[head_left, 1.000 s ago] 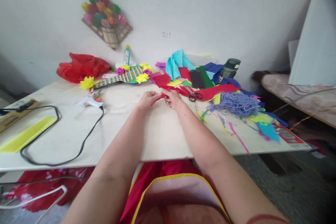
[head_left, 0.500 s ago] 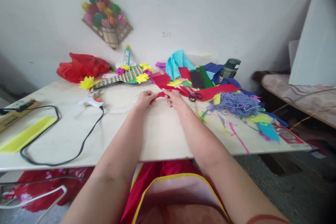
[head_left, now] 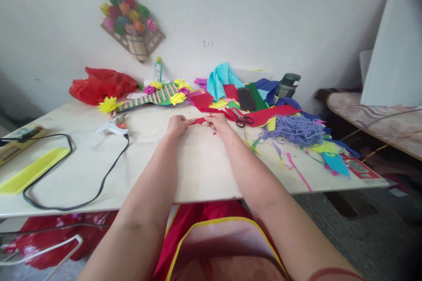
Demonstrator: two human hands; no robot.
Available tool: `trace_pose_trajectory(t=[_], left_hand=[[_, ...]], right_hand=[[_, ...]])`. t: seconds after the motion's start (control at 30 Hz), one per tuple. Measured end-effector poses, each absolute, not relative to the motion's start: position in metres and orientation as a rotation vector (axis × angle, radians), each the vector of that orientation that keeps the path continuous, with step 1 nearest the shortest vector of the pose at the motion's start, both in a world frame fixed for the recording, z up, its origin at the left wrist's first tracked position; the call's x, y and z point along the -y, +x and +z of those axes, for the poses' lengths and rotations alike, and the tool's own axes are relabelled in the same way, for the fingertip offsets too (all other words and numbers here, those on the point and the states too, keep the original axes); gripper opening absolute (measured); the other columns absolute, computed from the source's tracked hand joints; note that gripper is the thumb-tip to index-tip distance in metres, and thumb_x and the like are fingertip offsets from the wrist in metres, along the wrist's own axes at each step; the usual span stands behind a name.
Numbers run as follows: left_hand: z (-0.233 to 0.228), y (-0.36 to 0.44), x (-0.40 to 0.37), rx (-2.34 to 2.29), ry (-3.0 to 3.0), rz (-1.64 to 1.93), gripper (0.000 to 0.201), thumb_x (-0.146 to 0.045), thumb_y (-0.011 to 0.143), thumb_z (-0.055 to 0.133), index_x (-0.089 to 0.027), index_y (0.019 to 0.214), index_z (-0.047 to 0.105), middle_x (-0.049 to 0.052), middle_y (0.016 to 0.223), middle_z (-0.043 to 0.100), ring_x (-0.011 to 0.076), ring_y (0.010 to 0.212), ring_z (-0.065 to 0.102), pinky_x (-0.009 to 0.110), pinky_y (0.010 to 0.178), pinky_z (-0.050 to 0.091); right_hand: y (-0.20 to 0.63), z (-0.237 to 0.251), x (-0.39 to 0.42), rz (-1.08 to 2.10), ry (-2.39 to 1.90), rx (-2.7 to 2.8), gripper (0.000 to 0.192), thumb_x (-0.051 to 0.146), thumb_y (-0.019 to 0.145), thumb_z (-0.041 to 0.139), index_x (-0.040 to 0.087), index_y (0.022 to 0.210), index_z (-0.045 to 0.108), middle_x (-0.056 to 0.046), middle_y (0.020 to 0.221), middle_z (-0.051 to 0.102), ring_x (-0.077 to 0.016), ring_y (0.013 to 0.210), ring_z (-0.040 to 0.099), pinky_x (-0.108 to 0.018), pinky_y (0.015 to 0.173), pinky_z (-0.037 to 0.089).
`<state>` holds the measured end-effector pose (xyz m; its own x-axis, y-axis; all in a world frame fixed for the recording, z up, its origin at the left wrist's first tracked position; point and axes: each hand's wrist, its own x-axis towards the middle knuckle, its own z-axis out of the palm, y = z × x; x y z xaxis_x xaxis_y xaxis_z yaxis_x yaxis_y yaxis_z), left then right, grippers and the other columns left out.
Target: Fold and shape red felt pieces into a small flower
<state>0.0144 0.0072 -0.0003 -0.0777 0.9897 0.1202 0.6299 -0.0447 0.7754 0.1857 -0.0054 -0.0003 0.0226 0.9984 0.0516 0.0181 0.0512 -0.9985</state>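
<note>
A narrow, crumpled strip of red paper (head_left: pixel 198 120) stretches between the left hand (head_left: pixel 176 124) and right hand (head_left: pixel 217 122), both pinching its ends above the pale tabletop (head_left: pixel 198 162); black-handled scissors (head_left: pixel 243 118) lie at three o'clock.

- Bare tabletop (head_left: pixel 204 171) lies open between the two forearms and toward the near edge, with nothing lying there.
- Just right of the hands, scissors (head_left: pixel 243 118), a heap of coloured paper scraps (head_left: pixel 250 96) and a tangle of purple yarn (head_left: pixel 296 129) crowd the surface.
- To the left, a glue gun (head_left: pixel 110 129) and its black cord (head_left: pixel 99 184) loop across the tabletop.
- A yellow tray (head_left: pixel 33 170) sits at the far left edge.
- Behind, a red bag (head_left: pixel 102 84) and a glue bottle (head_left: pixel 158 69) stand against the wall.
</note>
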Motion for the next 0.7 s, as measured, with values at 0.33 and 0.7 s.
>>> trace_pose_trajectory(t=[0.33, 0.7], left_hand=[[0.006, 0.015, -0.006, -2.077, 1.839, 0.851, 0.044, -0.064, 0.064, 0.057, -0.021, 0.058, 0.053, 0.004, 0.071, 0.061, 0.0208, 0.074, 0.056, 0.028, 0.061, 0.035], [0.001, 0.015, -0.004, -1.921, 2.044, 1.165, 0.031, -0.047, 0.075, 0.059, -0.025, 0.096, 0.063, 0.007, 0.107, 0.064, 0.0252, 0.108, 0.051, 0.033, 0.083, 0.041]], right_hand=[[0.179, -0.014, -0.006, 0.752, -1.488, 1.405, 0.027, 0.032, 0.073, 0.060, 0.017, 0.051, 0.054, 0.006, 0.039, 0.038, -0.0071, 0.038, 0.035, -0.019, 0.037, 0.026], [0.185, -0.016, -0.008, 0.687, -1.474, 1.381, 0.022, 0.032, 0.072, 0.061, 0.016, 0.057, 0.059, 0.004, 0.051, 0.052, -0.0070, 0.046, 0.043, -0.019, 0.045, 0.036]])
